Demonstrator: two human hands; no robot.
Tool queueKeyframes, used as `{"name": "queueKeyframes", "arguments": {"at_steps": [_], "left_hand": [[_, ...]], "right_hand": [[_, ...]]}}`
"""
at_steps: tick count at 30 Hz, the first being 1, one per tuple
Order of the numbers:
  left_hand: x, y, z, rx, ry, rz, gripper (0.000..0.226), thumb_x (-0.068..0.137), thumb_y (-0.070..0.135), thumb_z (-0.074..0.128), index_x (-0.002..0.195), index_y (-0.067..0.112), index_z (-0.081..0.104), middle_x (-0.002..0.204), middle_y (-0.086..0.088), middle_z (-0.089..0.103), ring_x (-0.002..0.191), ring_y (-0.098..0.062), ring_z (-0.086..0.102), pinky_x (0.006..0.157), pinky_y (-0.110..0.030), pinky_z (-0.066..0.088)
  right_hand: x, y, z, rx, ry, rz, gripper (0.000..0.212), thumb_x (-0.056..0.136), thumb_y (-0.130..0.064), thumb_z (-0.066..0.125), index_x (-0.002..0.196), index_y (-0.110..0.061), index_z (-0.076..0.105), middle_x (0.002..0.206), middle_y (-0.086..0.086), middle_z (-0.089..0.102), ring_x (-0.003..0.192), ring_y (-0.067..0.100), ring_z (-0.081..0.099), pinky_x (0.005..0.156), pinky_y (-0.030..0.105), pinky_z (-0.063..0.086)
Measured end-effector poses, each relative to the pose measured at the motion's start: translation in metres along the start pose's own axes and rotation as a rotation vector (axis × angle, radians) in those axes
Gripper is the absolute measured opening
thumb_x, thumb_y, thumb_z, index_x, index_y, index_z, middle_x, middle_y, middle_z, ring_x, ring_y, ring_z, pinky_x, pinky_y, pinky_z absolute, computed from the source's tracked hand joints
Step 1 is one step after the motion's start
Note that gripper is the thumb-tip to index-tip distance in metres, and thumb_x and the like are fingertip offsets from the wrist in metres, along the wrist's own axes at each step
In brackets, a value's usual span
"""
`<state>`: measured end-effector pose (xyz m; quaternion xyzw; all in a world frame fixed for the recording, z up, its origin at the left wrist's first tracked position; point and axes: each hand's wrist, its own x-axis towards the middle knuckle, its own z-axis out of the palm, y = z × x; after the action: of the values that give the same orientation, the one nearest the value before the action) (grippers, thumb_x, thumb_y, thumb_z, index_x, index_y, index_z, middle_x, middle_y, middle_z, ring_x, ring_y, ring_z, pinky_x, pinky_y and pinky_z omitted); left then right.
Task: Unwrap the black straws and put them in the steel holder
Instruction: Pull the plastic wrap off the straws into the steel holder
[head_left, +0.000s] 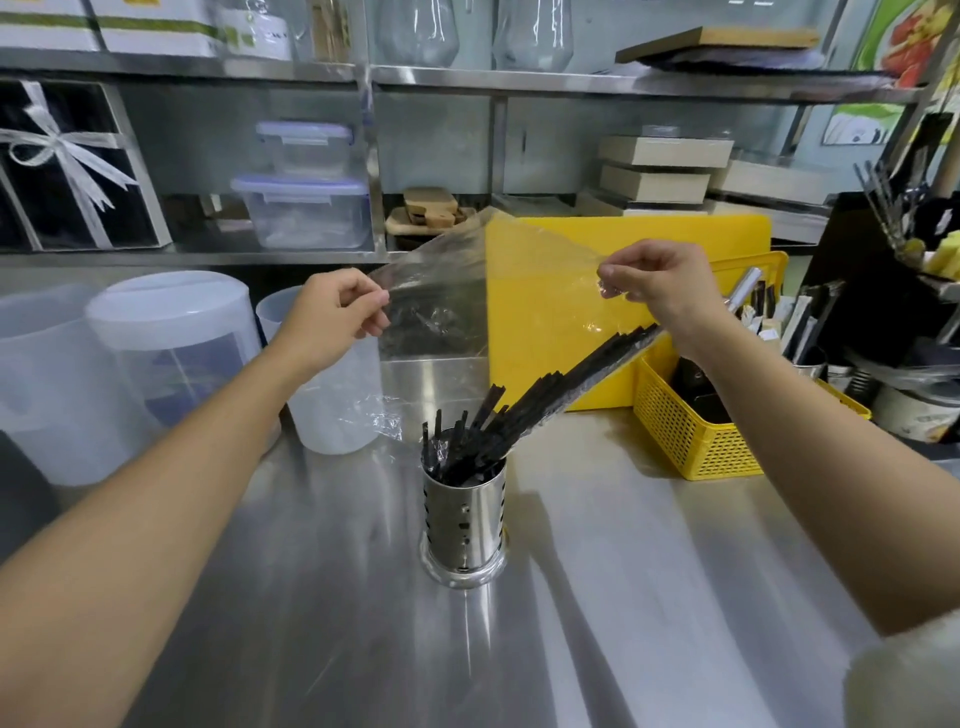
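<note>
A perforated steel holder stands upright on the steel counter, in the middle of the view. Several black straws rest in it, fanned out and leaning up to the right. A sheet of clear plastic wrap is stretched above the holder between both hands. My left hand pinches its left edge. My right hand pinches its right edge, just above the upper ends of the leaning straws. A crumpled lower part of the wrap hangs down beside the holder's rim.
Translucent plastic jugs stand at the left of the counter. A yellow cutting board leans behind the holder and a yellow mesh basket sits to the right. Utensil pots crowd the far right; shelves with boxes run behind.
</note>
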<state>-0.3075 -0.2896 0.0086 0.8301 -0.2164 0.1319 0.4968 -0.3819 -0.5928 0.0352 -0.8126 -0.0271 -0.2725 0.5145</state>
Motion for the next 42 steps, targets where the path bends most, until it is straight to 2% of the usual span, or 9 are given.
{"name": "queueKeyframes", "arguments": {"at_steps": [3,6,8,12,17,24,29,35,42], "left_hand": [[-0.005,-0.008,-0.003,-0.073,0.028,-0.006,0.015,0.092,0.011,0.050,0.080,0.017,0.059,0.073,-0.001,0.063,0.057,0.002,0.061,0.066,-0.018,0.052],[-0.012,-0.018,-0.005,-0.150,0.056,-0.008,0.020,0.092,0.008,0.048,0.078,0.018,0.058,0.076,-0.003,0.062,0.061,0.003,0.062,0.064,-0.012,0.052],[-0.015,-0.029,-0.005,-0.182,0.095,-0.022,0.019,0.092,0.009,0.049,0.078,0.019,0.059,0.076,-0.003,0.063,0.063,0.002,0.063,0.069,-0.017,0.053],[-0.018,-0.049,-0.004,-0.249,0.140,-0.057,0.022,0.091,0.008,0.051,0.077,0.022,0.060,0.072,-0.001,0.065,0.065,-0.002,0.064,0.075,-0.024,0.054],[-0.020,-0.059,-0.002,-0.363,0.200,-0.084,0.024,0.090,0.002,0.051,0.076,0.020,0.060,0.060,0.005,0.068,0.058,0.000,0.064,0.063,-0.013,0.054],[-0.032,-0.063,0.000,-0.390,0.213,-0.124,0.021,0.090,0.004,0.051,0.078,0.017,0.060,0.056,0.011,0.068,0.057,-0.001,0.063,0.063,-0.013,0.053],[-0.034,-0.067,-0.008,-0.373,0.268,-0.173,0.019,0.091,0.012,0.052,0.078,0.022,0.061,0.059,0.012,0.069,0.068,-0.014,0.063,0.072,-0.026,0.052],[-0.037,-0.066,-0.018,-0.393,0.309,-0.199,0.019,0.090,0.012,0.053,0.075,0.021,0.061,0.058,0.013,0.069,0.060,-0.006,0.063,0.070,-0.026,0.051],[-0.036,-0.051,-0.023,-0.393,0.346,-0.151,0.019,0.090,0.010,0.053,0.074,0.018,0.059,0.057,0.009,0.068,0.056,-0.002,0.063,0.067,-0.022,0.052]], "right_hand": [[0.006,-0.010,0.008,-0.039,-0.022,-0.038,0.007,0.083,-0.014,0.065,0.086,-0.009,0.068,0.073,0.000,0.065,0.058,-0.004,0.060,0.055,0.006,0.044],[0.008,-0.015,0.014,-0.057,-0.050,-0.069,0.018,0.082,-0.020,0.066,0.094,-0.006,0.067,0.080,0.005,0.067,0.075,0.010,0.063,0.071,0.015,0.050],[0.008,-0.014,0.015,-0.052,-0.023,-0.083,0.022,0.083,-0.025,0.065,0.097,-0.008,0.067,0.089,0.007,0.068,0.084,0.014,0.063,0.079,0.020,0.050],[0.004,-0.004,0.010,0.040,0.099,-0.028,0.025,0.087,-0.029,0.059,0.100,-0.009,0.066,0.091,-0.001,0.066,0.086,0.005,0.060,0.072,0.013,0.045],[-0.006,0.016,0.000,0.236,0.059,0.156,0.013,0.087,-0.029,0.059,0.093,-0.020,0.066,0.097,0.000,0.068,0.098,0.019,0.063,0.081,0.033,0.049],[-0.013,0.019,0.013,0.204,0.000,0.124,0.007,0.087,-0.018,0.060,0.087,-0.015,0.066,0.086,0.003,0.067,0.082,0.016,0.063,0.075,0.031,0.047],[-0.006,-0.005,0.021,0.246,0.062,-0.006,0.005,0.085,-0.018,0.063,0.081,-0.017,0.066,0.082,0.002,0.067,0.077,0.015,0.063,0.071,0.028,0.048],[0.003,-0.024,0.030,0.139,0.049,-0.114,0.013,0.085,-0.016,0.061,0.075,-0.022,0.064,0.064,-0.013,0.068,0.066,0.005,0.062,0.061,0.017,0.047],[0.004,-0.030,0.028,0.173,0.127,-0.165,0.015,0.087,-0.014,0.058,0.076,-0.023,0.061,0.070,-0.007,0.065,0.062,0.001,0.061,0.061,0.017,0.046]]}}
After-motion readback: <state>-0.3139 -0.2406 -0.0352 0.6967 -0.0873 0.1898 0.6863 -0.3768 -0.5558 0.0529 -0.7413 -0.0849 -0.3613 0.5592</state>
